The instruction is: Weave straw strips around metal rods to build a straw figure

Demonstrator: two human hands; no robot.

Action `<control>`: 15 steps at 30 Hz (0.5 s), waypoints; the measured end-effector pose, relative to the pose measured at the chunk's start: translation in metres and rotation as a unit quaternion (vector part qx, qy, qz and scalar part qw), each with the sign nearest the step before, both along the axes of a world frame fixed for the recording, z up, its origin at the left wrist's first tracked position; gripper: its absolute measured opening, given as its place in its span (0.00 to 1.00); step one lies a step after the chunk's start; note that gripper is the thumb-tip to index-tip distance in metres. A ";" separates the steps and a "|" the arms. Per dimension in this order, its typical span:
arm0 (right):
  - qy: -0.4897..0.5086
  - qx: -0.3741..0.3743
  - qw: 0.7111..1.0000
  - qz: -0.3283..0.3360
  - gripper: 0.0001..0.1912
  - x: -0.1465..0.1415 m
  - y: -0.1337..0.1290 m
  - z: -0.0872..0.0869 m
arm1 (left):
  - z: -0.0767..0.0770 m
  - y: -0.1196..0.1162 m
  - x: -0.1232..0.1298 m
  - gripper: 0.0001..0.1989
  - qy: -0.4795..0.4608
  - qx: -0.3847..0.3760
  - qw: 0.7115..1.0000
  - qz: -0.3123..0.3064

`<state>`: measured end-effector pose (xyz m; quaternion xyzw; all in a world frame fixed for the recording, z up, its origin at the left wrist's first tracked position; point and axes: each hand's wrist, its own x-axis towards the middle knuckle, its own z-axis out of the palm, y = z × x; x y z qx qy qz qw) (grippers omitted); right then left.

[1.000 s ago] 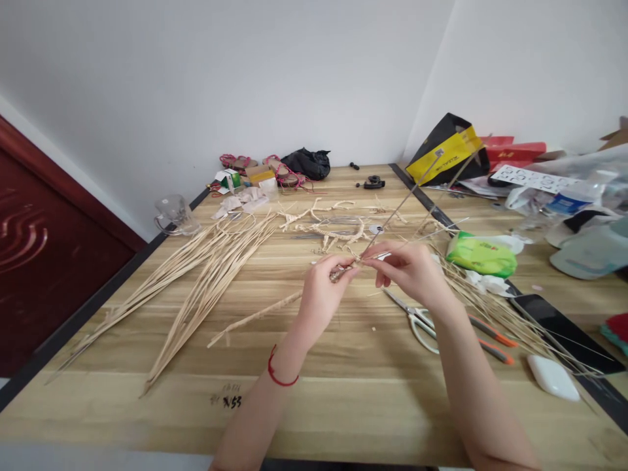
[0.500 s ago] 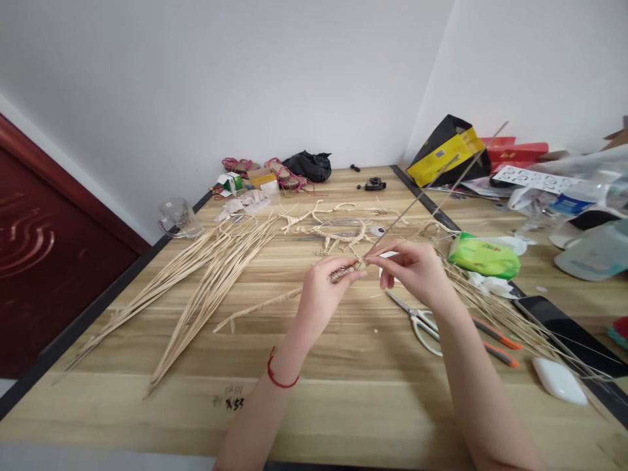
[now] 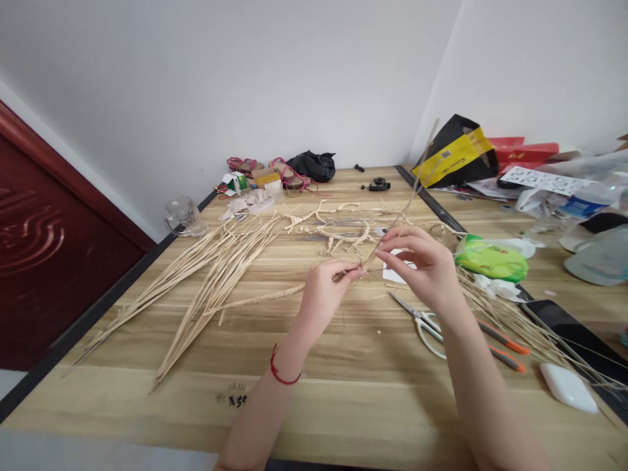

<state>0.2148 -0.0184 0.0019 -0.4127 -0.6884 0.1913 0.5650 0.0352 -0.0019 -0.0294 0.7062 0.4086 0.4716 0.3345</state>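
Observation:
My left hand (image 3: 328,288) is closed around a woven straw piece (image 3: 339,275), pinching its end between thumb and forefinger. From under that hand a wrapped straw stem (image 3: 262,298) sticks out to the left. My right hand (image 3: 417,265) is closed in a pinch on a long thin strip (image 3: 392,230), which rises up and to the right from the woven end. The two hands are close together above the table. Beyond them lie a woven straw figure (image 3: 346,237) and a branched straw piece (image 3: 304,219).
Bundles of straw strips (image 3: 226,275) spread on the left, beside a glass mug (image 3: 186,217). Scissors (image 3: 422,322), orange-handled pliers (image 3: 505,347), a white case (image 3: 569,387), a phone (image 3: 574,327) and a green tissue pack (image 3: 493,258) lie to the right. A black-yellow bag (image 3: 456,154) stands behind.
My right hand has moved slightly up and away from my left hand, and the long strip now points more steeply upward. My left hand keeps its hold. The view has shifted slightly.

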 end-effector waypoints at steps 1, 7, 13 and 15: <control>0.015 0.005 1.000 -0.011 0.02 -0.003 0.002 -0.002 | 0.001 -0.001 0.000 0.06 0.009 0.010 1.000 0.000; 0.143 -0.020 0.989 -0.042 0.05 -0.017 0.010 -0.014 | 0.003 -0.004 0.001 0.07 0.056 0.055 0.997 -0.002; 0.287 -0.069 0.956 0.008 0.19 -0.020 0.012 -0.011 | 0.000 -0.003 0.001 0.07 0.082 0.140 0.987 -0.011; 0.309 -0.104 0.945 0.026 0.20 -0.017 0.011 -0.009 | 0.000 -0.002 0.001 0.07 0.093 0.167 0.981 -0.015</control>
